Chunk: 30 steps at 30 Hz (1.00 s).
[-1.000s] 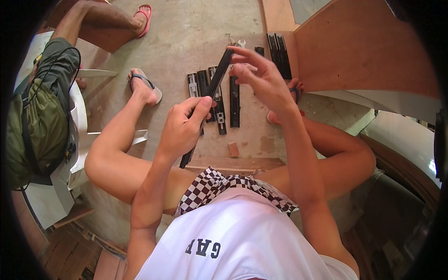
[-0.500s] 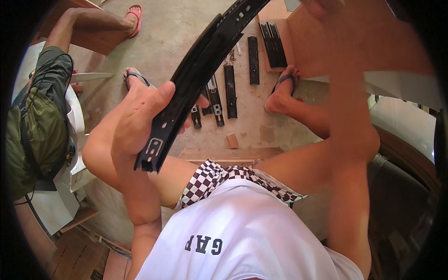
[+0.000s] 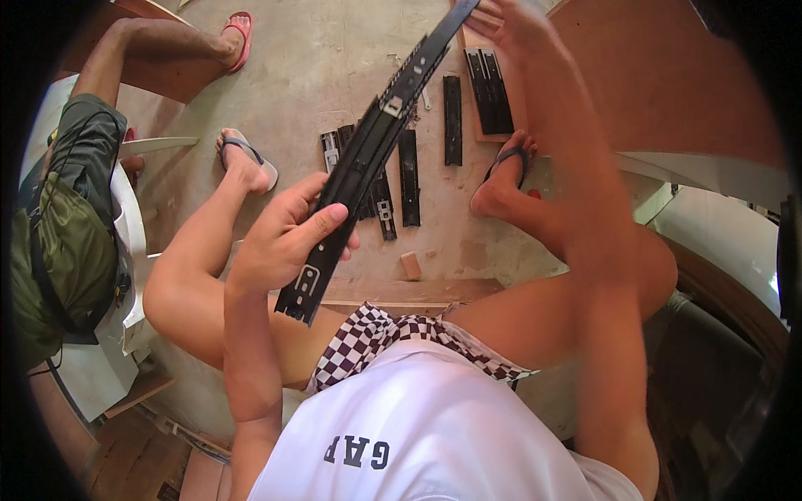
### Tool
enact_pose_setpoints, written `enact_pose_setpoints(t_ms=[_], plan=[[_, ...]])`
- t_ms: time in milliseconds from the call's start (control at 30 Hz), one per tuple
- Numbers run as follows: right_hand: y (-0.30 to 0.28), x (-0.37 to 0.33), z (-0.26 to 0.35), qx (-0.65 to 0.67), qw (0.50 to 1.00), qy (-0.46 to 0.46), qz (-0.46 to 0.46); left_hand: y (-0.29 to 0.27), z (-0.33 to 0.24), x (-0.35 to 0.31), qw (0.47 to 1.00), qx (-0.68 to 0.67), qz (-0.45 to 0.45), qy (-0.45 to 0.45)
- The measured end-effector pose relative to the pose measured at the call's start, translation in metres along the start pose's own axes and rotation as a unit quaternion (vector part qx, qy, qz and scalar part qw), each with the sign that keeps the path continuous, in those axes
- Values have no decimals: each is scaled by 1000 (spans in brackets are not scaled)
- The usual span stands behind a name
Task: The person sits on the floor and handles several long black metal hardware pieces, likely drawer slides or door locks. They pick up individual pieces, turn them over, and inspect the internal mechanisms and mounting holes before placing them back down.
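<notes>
- A black drawer slide point(image 3: 357, 167) slanted across the space above the floor, between the person's knees, drawn out so that its narrower section pointed up and away from the body.
- The left hand point(image 3: 284, 242) was closed around the wider part near its lower end, thumb on top and fingers curled beneath, probably because that gave a firm grip against turning.
- The right hand point(image 3: 522, 33) was at the far tip, arm stretched out, perhaps to manage the narrow section; blur left it impossible to tell whether the fingers pinched the metal or merely rested on it.
- Beneath, more slides point(image 3: 408, 179) lay on the concrete floor point(image 3: 334, 75), most pointing roughly away from the person, likely set that way for easy reach.
- Two others point(image 3: 489, 92) sat side by side on a wooden board point(image 3: 493, 138), seemingly paired.
- A small wood block point(image 3: 410, 265) lay nearer the person.
- At the left, another person's leg point(image 3: 167, 37) and a green bag point(image 3: 71, 234) showed, well apart from the slides.
</notes>
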State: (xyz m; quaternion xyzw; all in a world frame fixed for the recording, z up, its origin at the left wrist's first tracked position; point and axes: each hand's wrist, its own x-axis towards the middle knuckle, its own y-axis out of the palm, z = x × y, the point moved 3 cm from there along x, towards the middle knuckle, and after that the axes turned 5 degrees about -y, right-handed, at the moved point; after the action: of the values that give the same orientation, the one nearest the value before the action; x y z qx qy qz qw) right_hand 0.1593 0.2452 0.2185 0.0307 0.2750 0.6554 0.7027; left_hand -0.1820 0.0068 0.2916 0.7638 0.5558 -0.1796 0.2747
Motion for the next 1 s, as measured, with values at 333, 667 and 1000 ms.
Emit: enact_pose_setpoints(t_ms=[333, 667, 1000], plan=[[30, -17, -171, 0, 977, 206, 50, 12, 39, 31, 999, -14, -28, -31], [93, -84, -186, -49, 932, 248, 261, 19, 84, 72, 991, -73, -115, -13], [91, -81, -220, -91, 975, 173, 103, -25, 127, 149, 965, -20, -246, 89]])
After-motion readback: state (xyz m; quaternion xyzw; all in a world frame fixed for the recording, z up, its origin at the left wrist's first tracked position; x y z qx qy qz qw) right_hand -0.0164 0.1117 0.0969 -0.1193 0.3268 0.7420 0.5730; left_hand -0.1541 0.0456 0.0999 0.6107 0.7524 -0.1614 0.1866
